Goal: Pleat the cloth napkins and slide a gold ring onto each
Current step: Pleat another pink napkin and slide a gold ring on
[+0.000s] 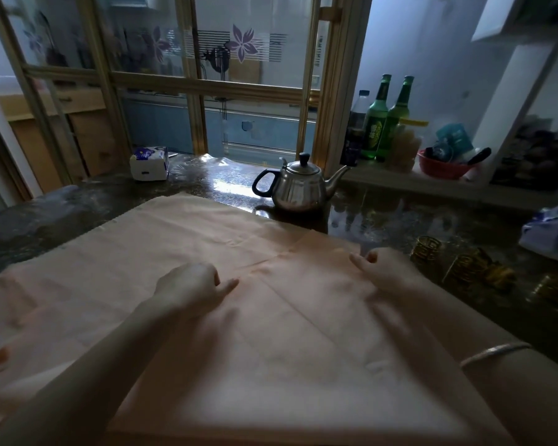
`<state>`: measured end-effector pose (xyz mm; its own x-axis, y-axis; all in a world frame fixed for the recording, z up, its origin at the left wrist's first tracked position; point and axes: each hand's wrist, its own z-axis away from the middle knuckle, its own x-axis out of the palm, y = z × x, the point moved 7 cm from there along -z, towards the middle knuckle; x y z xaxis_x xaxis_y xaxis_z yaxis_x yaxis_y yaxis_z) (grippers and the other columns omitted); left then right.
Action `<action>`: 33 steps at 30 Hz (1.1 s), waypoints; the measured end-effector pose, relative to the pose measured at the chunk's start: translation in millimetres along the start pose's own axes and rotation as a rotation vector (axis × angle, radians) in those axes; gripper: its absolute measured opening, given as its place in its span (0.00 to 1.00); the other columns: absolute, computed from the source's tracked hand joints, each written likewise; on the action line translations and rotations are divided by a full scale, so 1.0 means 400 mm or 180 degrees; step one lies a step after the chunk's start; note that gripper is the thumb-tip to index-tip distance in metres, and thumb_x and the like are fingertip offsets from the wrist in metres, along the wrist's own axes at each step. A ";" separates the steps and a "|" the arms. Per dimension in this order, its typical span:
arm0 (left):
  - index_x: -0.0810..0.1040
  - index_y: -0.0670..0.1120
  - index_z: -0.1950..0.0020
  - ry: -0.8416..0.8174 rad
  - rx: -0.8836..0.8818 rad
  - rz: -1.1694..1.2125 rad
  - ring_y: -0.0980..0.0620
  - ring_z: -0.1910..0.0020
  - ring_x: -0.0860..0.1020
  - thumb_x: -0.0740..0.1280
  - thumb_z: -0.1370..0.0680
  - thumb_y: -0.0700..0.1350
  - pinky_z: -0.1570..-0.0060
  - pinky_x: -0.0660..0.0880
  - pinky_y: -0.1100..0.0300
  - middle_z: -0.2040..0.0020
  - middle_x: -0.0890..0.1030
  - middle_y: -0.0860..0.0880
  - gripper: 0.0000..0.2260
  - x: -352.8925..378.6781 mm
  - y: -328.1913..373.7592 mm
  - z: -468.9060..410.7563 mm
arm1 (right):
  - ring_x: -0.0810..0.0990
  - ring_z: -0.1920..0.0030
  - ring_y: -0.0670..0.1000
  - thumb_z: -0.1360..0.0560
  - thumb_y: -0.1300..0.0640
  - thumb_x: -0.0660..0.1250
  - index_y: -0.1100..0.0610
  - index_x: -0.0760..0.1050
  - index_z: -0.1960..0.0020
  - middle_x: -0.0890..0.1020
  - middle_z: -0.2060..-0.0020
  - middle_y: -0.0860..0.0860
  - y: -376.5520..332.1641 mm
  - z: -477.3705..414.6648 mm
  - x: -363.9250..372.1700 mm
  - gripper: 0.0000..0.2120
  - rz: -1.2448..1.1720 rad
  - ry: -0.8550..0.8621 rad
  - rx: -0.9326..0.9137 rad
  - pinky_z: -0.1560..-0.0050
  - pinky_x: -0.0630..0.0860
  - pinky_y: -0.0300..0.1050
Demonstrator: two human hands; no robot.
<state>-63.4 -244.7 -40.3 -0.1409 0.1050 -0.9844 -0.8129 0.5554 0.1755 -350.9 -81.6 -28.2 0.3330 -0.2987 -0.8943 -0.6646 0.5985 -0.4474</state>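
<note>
While you lean over the dark counter (78,201), a peach napkin (271,349) lies spread flat in front of you, on top of a wider peach cloth (94,252) that covers most of the near surface. Your left grip (190,284) rests on the napkin near a crease, fingers curled under and thumb stretched out along the fabric; from this angle it is impossible to tell whether any cloth is caught beneath them. Your right grip (384,265) sits at the napkin's far right corner, and its thumb and curled fingers seem to pinch the edge there, though the dim light blurs it. Just beside that hand, on the bare counter, the gold rings (464,268) sit in a loose row. Behind the cloth stands a steel teapot (298,185), with a tissue pack (149,164) well apart to its left.
</note>
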 end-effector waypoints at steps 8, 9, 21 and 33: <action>0.79 0.50 0.51 0.0435 0.0251 0.0278 0.45 0.53 0.78 0.65 0.21 0.53 0.59 0.70 0.57 0.52 0.82 0.46 0.08 -0.016 -0.009 0.095 | 0.79 0.60 0.51 0.20 0.42 0.57 0.50 0.77 0.59 0.80 0.62 0.50 0.243 0.227 -0.125 0.18 0.0494 0.0197 0.0465 0.53 0.77 0.52; 0.79 0.49 0.51 0.0463 0.0261 0.0344 0.44 0.52 0.78 0.65 0.21 0.52 0.59 0.70 0.57 0.51 0.82 0.45 0.07 -0.012 -0.005 0.099 | 0.78 0.60 0.50 0.20 0.42 0.58 0.50 0.77 0.58 0.80 0.62 0.49 0.253 0.244 -0.131 0.16 0.0599 0.0203 0.0463 0.54 0.78 0.52; 0.82 0.47 0.50 0.0294 0.0722 0.0560 0.45 0.51 0.79 0.67 0.23 0.48 0.55 0.71 0.58 0.49 0.83 0.44 0.07 0.033 0.153 0.235 | 0.80 0.60 0.47 0.22 0.45 0.64 0.50 0.79 0.58 0.82 0.61 0.48 0.416 0.540 -0.215 0.11 0.0835 0.0048 0.0994 0.52 0.80 0.49; 0.62 0.53 0.24 0.0451 0.1364 0.0225 0.48 0.28 0.67 0.54 0.19 0.57 0.31 0.64 0.55 0.25 0.66 0.49 0.23 0.025 0.324 0.512 | 0.45 0.22 0.55 0.22 0.32 0.42 0.43 0.49 0.22 0.50 0.22 0.50 0.306 0.703 -0.091 0.31 0.1441 -0.0081 0.0438 0.28 0.40 0.66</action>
<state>-54.3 -2.9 -25.8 -0.2878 0.0577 -0.9560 -0.4955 0.8452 0.2001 -256.3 211.5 -50.3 0.0476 0.0323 -0.9983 -0.6525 0.7578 -0.0066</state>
